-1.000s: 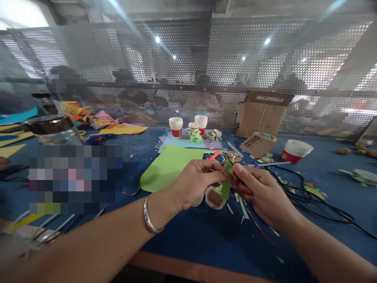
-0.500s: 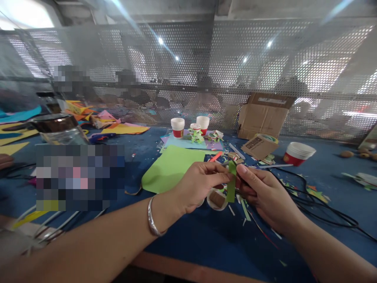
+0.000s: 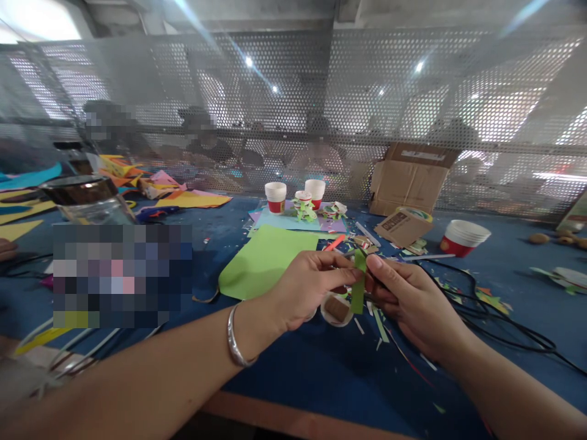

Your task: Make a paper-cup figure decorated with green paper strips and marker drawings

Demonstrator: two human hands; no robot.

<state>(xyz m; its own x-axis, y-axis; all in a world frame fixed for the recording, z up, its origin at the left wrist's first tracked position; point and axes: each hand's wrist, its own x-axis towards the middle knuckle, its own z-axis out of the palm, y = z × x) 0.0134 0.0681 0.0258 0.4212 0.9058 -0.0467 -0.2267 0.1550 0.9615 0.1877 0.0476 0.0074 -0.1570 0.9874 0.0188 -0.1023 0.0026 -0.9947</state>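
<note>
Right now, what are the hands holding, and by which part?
The left hand holds a green paper strip by its left edge, partway along; the lower end hangs free. What, if anything, the right hand grips is hidden.

Illumination is moderate; a blown-out patch (image 3: 39,21) occupies the upper left. Point glare marks the perforated screen (image 3: 284,104). Outer edges appear stretched and soft (pixelation (image 3: 121,275) masks the left).
</note>
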